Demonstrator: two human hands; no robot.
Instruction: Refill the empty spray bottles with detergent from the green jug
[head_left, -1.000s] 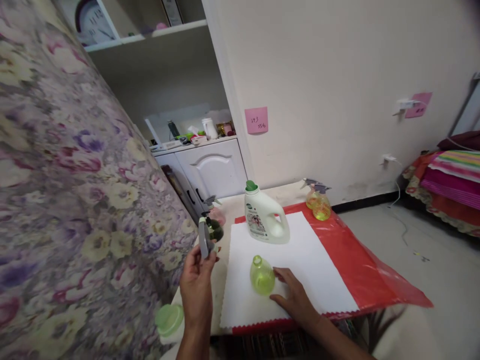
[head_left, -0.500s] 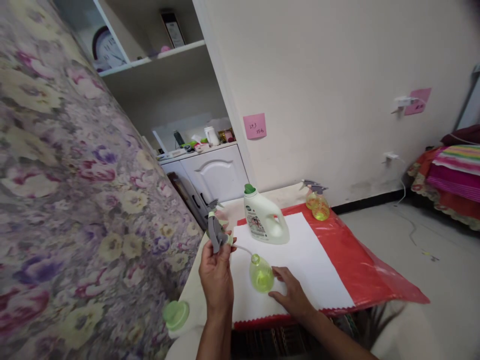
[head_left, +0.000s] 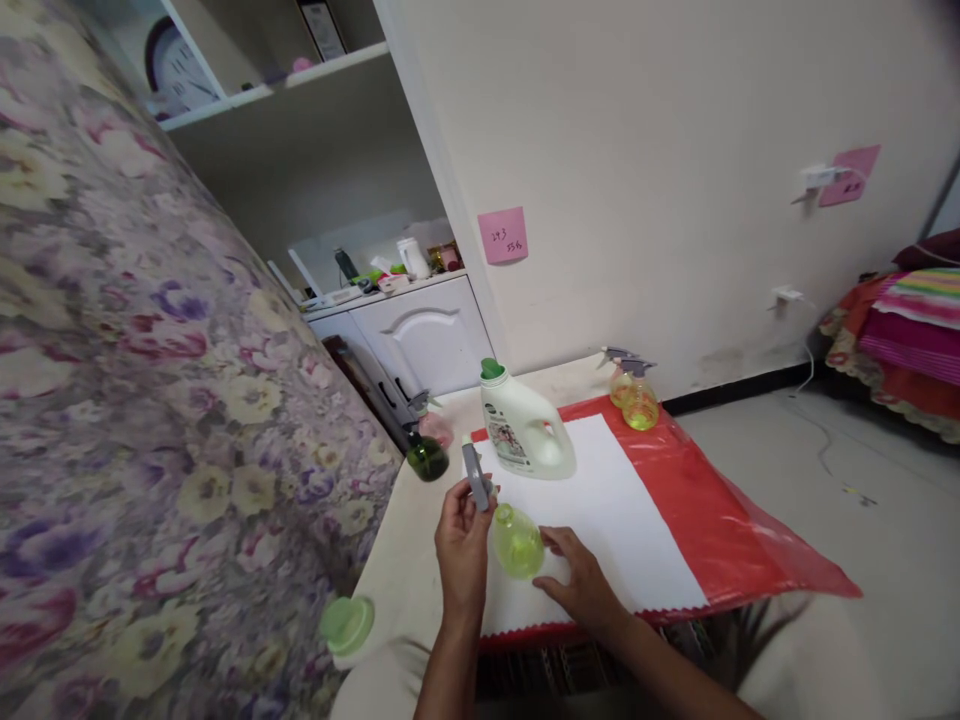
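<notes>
My left hand (head_left: 466, 530) grips a grey trigger spray head (head_left: 475, 476) just above and left of the mouth of a yellow-green see-through spray bottle (head_left: 519, 545). Its dip tube no longer shows outside the bottle; I cannot tell how far in it reaches. The bottle stands on a white sheet with some yellow liquid in it. Curved round its right side, my right hand (head_left: 581, 580) has thumb and fingers at the bottle's wall. Behind them stands a large pale green detergent jug (head_left: 525, 425) with a darker green top.
Two yellow spray bottles (head_left: 640, 405) stand at the table's back right, on red plastic (head_left: 675, 490) under the white sheet (head_left: 630, 530). A dark green bottle (head_left: 427, 458) and a pink one (head_left: 436, 426) are at the left edge. A green-lidded container (head_left: 347, 625) sits front left, beside the floral curtain (head_left: 187, 450).
My left hand has moved right with the spray head, closer to the bottle's mouth. The dip tube seen earlier is out of sight. My right hand stays at the bottle. The view has shifted slightly.
</notes>
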